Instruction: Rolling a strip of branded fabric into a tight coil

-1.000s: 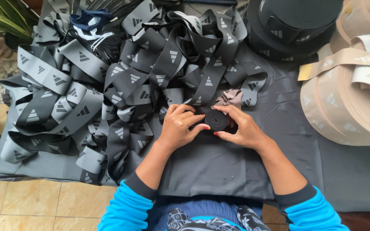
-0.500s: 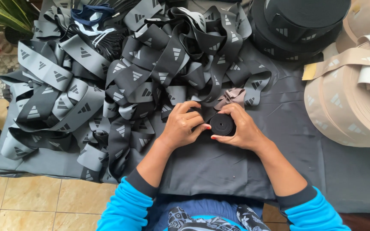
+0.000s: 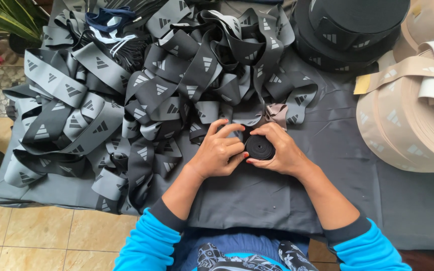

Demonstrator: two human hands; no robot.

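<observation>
A small tight roll of black elastic band (image 3: 260, 147) lies on the dark grey cloth-covered table (image 3: 347, 165) between both my hands. My left hand (image 3: 219, 150) grips its left side with fingers curled over the band's free end. My right hand (image 3: 280, 150) cups the roll from the right and top. The band runs up from the roll into a big tangled heap of black and grey elastic strips (image 3: 151, 85) with pale triangle marks.
A large black roll of band (image 3: 350, 27) stands at the back right. Big beige rolls (image 3: 418, 105) fill the right edge. A green plant (image 3: 3, 15) is at the top left, tiled floor (image 3: 36, 236) below the table's left edge.
The roll and both hands stay in the same spot. My left fingers have shifted slightly over the band as it winds onto the roll.
</observation>
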